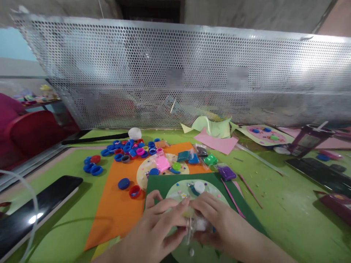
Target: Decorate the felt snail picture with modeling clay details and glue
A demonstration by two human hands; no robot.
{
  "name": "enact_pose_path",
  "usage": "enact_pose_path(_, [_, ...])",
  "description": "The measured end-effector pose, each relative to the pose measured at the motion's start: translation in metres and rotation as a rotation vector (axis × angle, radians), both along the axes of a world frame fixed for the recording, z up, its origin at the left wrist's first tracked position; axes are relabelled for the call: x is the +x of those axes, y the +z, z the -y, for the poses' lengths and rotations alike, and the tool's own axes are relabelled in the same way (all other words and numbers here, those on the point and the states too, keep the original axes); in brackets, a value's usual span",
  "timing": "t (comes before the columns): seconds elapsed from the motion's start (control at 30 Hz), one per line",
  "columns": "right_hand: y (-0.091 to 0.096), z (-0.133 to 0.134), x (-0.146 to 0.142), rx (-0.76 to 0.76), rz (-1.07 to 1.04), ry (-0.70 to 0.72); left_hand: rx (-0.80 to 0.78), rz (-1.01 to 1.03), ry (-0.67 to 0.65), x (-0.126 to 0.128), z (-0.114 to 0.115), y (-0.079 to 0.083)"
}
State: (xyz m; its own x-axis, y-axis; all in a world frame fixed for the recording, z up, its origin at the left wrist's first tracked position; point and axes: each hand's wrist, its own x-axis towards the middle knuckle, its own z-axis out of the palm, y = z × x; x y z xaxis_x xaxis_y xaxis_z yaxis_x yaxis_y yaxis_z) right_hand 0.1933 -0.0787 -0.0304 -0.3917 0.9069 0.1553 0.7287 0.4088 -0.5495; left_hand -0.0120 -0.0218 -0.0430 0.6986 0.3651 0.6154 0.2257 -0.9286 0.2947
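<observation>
Both of my hands meet low in the middle, over a pale green round piece on a dark green sheet. My left hand pinches one side of a small clear plastic packet, and my right hand has its fingers curled around the other side. Something whitish shows in the packet; its exact contents are partly hidden by my fingers. Just beyond my fingertips, a white cap with a blue clay shape beside it rests on the round piece, among small coloured dots.
Blue, red and pink bottle caps lie in a heap at back left. Clay packets, including a purple one, sit beyond the sheet. A pink stick lies at right. A phone is at left, a dark cup at right.
</observation>
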Motion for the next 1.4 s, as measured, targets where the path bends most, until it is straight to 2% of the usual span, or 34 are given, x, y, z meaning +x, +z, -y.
enact_pose_path(0.17, [-0.001, 0.001, -0.006, -0.061, -0.062, -0.087, -0.092, -0.047, 0.132, 0.002, -0.003, 0.001])
enact_pose_path(0.37, [-0.005, 0.004, -0.011, -0.030, -0.159, -0.148, -0.253, 0.063, 0.103, 0.003, 0.004, -0.005])
enact_pose_path(0.5, [-0.009, 0.005, -0.011, -0.008, -0.146, -0.117, -0.335, 0.105, 0.087, 0.003, 0.009, -0.010])
enact_pose_path(0.63, [-0.012, 0.005, -0.013, 0.033, -0.180, -0.089, -0.361, 0.092, 0.172, 0.003, 0.014, -0.007])
enact_pose_path(0.87, [-0.013, 0.005, -0.016, -0.120, -0.252, -0.117, -0.467, 0.085, 0.136, 0.002, 0.015, -0.005])
enact_pose_path(1.0, [-0.017, 0.004, -0.016, -0.120, -0.252, -0.099, -0.492, 0.112, 0.148, 0.001, 0.016, -0.009])
enact_pose_path(1.13, [-0.012, 0.004, -0.017, -0.109, -0.229, -0.093, -0.528, 0.182, 0.219, 0.006, 0.021, -0.014])
enact_pose_path(1.27, [-0.007, 0.006, -0.012, -0.072, -0.245, -0.090, -0.795, 0.287, 0.224, 0.009, 0.013, -0.001])
enact_pose_path(1.33, [-0.005, 0.004, -0.003, -0.003, -0.260, -0.137, -0.950, 0.326, 0.336, 0.005, -0.002, 0.012])
enact_pose_path(1.4, [-0.003, 0.000, 0.012, 0.106, -0.254, -0.262, -0.992, 0.381, 0.427, -0.002, -0.020, 0.024])
